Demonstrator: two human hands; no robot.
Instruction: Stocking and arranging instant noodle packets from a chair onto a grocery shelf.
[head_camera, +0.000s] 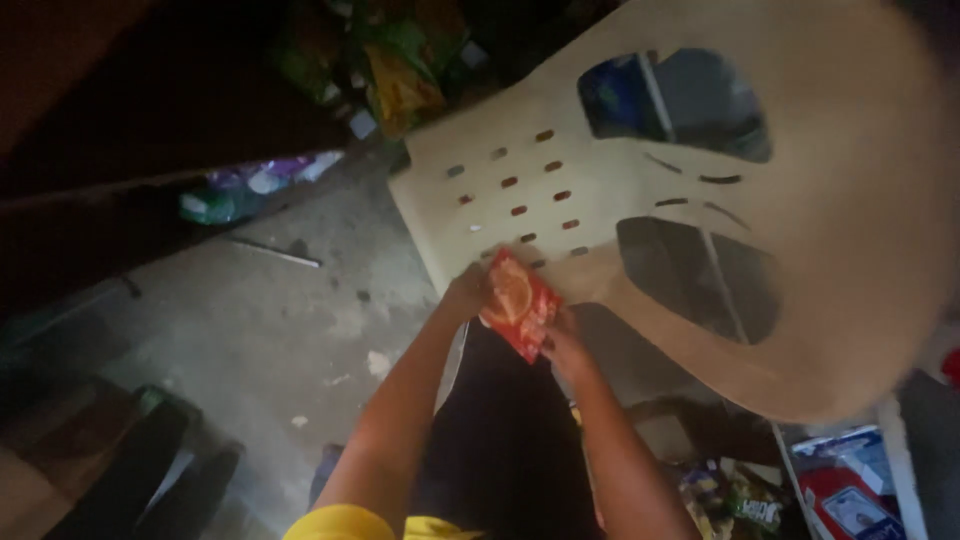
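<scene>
A small flat packet (518, 303), red and orange with a pale round picture on it, is pinched between both hands just below the centre of the view, tilted with one corner down. At the top, in shadow, hang or lie yellow and green snack bags (398, 75). At left, a crumpled purple, white and green wrapper (255, 185) lies on the floor. At bottom right sit a green and yellow pouch (745, 500) and a red and white box (850, 500).
</scene>
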